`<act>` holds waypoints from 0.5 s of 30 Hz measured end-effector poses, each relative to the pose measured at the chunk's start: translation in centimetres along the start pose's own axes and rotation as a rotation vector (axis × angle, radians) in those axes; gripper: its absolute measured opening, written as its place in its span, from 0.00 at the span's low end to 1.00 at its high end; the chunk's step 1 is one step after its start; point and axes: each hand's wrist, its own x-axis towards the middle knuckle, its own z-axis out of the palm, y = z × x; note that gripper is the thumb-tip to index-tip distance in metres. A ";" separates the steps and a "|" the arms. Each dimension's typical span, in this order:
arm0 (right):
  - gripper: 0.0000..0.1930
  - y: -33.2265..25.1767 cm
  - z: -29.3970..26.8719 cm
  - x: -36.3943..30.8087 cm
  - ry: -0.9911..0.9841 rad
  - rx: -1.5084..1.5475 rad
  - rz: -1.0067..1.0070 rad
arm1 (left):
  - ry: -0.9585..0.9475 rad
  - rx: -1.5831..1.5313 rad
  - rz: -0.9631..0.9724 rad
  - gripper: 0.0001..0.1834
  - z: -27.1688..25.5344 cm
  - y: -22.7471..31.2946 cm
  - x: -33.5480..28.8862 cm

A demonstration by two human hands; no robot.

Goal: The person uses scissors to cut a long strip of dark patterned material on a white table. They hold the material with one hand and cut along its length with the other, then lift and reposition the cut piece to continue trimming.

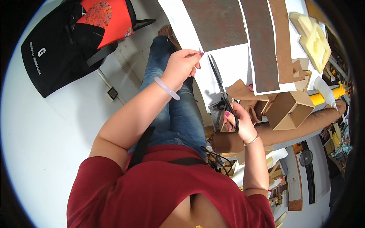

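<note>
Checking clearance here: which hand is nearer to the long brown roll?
The right hand. Holding the black scissors, it overlaps the long brown roll near its left end in view, contact unclear. The left hand is farther, up and left, at the edge of the white sheet.

The left hand reaches in with its thumb and fingers pinched together at the left edge of a white sheet. The right hand grips black-handled scissors, the blades pointing away over the sheet, their tips just beside the left fingertips. Beyond lie two dark mottled panels and a narrower brown strip — all side by side. To the right are an open-ended cardboard box, pale yellow foam pieces and a long brown roll. At upper left sits a black bag beside a red patterned panel. The person wears a dark red top and blue jeans — a pale bangle circles the left wrist.
</note>
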 end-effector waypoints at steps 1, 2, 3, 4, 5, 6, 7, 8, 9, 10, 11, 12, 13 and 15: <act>0.12 0.0 0.1 0.2 -0.003 -0.007 -0.001 | 0.003 -0.012 0.001 0.14 0.0 0.0 0.0; 0.12 0.0 0.3 0.5 -0.005 -0.012 -0.002 | 0.005 -0.025 0.005 0.14 0.0 0.0 0.0; 0.12 -0.1 0.4 0.7 -0.004 -0.019 -0.009 | 0.000 -0.027 0.000 0.13 0.0 0.0 0.1; 0.12 -0.1 0.5 1.0 -0.002 -0.025 -0.014 | -0.007 -0.032 -0.004 0.13 0.0 0.0 0.1; 0.12 -0.2 0.6 1.2 0.005 -0.029 -0.016 | -0.018 -0.037 0.002 0.13 -0.1 -0.1 0.1; 0.12 -0.3 0.8 1.5 -0.004 -0.021 -0.032 | -0.021 -0.035 -0.013 0.13 -0.1 -0.2 0.1; 0.12 -0.4 0.9 1.8 -0.010 -0.011 -0.046 | -0.027 -0.035 -0.019 0.12 -0.1 -0.3 0.2; 0.12 -0.5 1.0 2.1 -0.016 0.002 -0.062 | -0.034 -0.034 -0.020 0.12 -0.1 -0.4 0.2; 0.12 -0.6 1.1 2.4 -0.015 -0.003 -0.062 | -0.034 -0.028 -0.029 0.12 -0.1 -0.6 0.3; 0.12 -0.7 1.2 2.6 -0.015 -0.005 -0.064 | -0.036 -0.022 -0.034 0.11 -0.2 -0.8 0.4; 0.12 -0.9 1.3 2.8 -0.013 -0.006 -0.065 | -0.043 -0.019 -0.026 0.11 -0.2 -1.0 0.4; 0.13 -1.0 1.4 2.9 -0.027 -0.038 -0.063 | 0.006 0.062 0.025 0.10 -0.3 -1.2 0.5; 0.13 -1.2 1.4 3.0 -0.040 -0.069 -0.061 | 0.050 0.140 0.090 0.09 -0.5 -1.3 0.5; 0.14 -1.3 1.5 3.2 -0.053 -0.094 -0.064 | 0.139 0.293 0.331 0.09 -1.1 -1.2 0.7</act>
